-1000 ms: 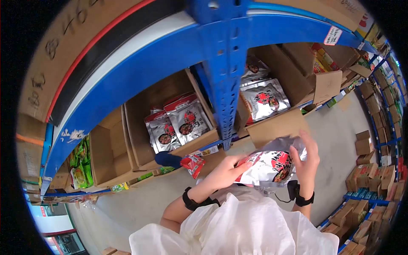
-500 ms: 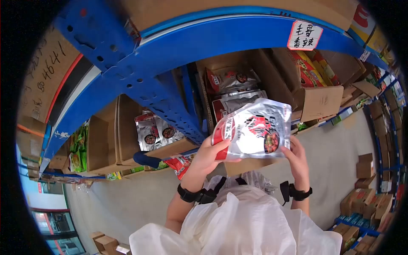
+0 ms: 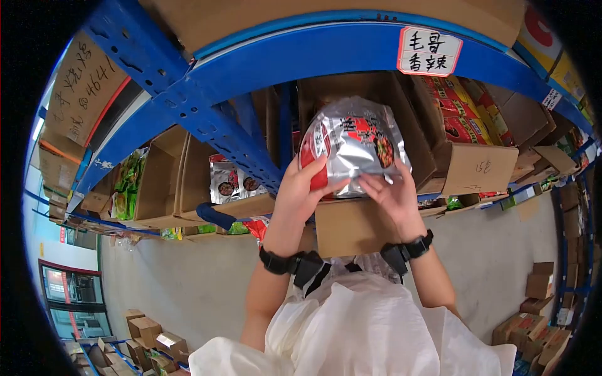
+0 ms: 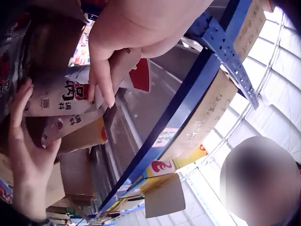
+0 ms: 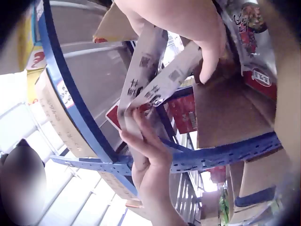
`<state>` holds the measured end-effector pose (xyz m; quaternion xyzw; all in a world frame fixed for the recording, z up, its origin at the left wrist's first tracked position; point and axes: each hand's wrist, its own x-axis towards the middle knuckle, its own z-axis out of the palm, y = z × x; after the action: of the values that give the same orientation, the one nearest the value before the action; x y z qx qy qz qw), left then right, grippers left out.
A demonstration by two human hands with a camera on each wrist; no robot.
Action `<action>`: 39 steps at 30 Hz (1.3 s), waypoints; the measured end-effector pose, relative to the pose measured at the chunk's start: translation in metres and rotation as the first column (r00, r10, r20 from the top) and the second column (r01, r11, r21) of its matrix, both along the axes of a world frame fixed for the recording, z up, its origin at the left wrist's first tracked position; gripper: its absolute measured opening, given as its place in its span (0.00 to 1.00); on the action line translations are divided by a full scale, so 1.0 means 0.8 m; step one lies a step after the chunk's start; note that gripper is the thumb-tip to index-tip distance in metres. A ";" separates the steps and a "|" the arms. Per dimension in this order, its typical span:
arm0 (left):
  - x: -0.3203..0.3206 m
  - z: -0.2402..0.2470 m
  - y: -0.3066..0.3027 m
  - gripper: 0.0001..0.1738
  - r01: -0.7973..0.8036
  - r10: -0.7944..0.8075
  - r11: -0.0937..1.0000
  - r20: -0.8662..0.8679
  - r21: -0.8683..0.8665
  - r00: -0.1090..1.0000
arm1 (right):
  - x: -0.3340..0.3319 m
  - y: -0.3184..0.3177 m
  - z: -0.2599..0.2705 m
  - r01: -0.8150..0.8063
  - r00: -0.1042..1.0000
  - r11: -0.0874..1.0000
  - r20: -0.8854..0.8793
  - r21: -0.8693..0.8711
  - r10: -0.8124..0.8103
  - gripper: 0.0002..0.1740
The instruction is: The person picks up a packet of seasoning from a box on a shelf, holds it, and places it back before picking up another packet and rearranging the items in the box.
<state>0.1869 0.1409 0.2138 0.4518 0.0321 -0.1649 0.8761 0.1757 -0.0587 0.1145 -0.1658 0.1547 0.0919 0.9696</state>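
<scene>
A silver-and-red food pouch [image 3: 354, 147], printed with a bowl of food, lies tilted between both hands in front of a shelf carton. My left hand [image 3: 300, 187] grips its lower left corner, thumb over the red end. At the lower right, my right hand [image 3: 398, 195] touches the bottom edge with spread, fairly straight fingers. From the left wrist, white printed strips [image 4: 54, 96] along the pouch bottom show between the hands. Seen from the right wrist, two such strips [image 5: 143, 70] part in a V, joined near the left hand's fingers. The carton's inside is mostly hidden behind the pouch.
A blue shelf post [image 3: 207, 122] slants left of the hands, below a blue beam with a handwritten label [image 3: 431, 51]. Left of it, another carton holds similar silver pouches [image 3: 229, 182]. Red and yellow packets [image 3: 461, 113] fill a carton at right. A cardboard flap [image 3: 348, 227] hangs under the hands.
The pouch has been turned face up and moved forward toward the carton. The right hand has shifted from the pouch's right side to its lower edge. The head view has swung rightward along the shelf.
</scene>
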 end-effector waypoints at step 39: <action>0.195 -0.187 -0.075 0.19 -0.076 0.135 0.981 -0.346 0.178 0.928 | 0.234 -0.017 -0.083 -0.042 0.975 0.841 -0.205 -0.540 -0.082 0.26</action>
<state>0.3431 0.0812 0.0643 0.4816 0.2281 -0.1935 0.8237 0.3628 -0.0721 0.0479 -0.4196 0.2825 0.0521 0.8610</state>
